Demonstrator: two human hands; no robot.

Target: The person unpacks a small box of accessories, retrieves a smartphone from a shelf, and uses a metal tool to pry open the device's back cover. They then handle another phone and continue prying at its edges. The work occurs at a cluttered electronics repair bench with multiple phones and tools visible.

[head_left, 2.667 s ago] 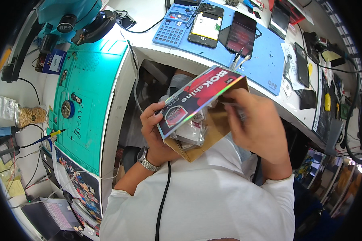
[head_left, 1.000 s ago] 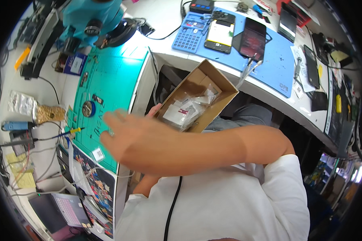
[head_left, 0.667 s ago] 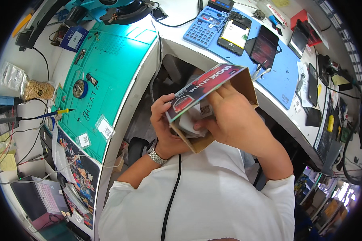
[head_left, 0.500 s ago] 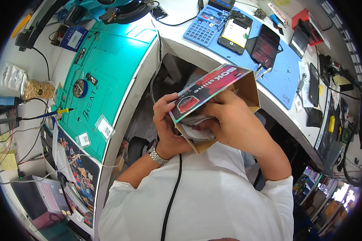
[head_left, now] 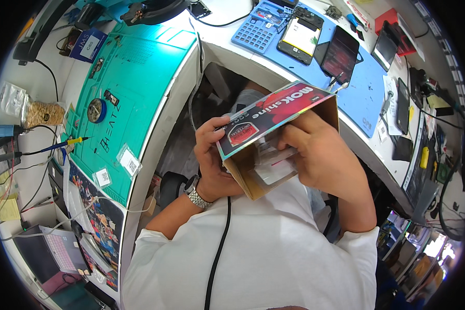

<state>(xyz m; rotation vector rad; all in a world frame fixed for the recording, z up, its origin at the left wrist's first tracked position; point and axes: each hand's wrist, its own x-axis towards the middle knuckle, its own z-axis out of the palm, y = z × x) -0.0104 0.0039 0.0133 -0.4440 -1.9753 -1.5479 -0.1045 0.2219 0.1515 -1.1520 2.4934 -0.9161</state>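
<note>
While the left hand point(head_left: 212, 157) grips the open box point(head_left: 271, 118) by one edge, the right hand point(head_left: 320, 147) bends inside, hold unclear.

The green mat point(head_left: 134, 95) is bleached by glare at its far end, and the dark-rimmed view is fisheye-bent.

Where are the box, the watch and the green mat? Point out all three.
Box point(head_left: 274, 118): head view, on its printed panel.
Watch point(head_left: 195, 196): head view, on its metal band.
Green mat point(head_left: 137, 103): head view, on a bare part of its surface.
</note>
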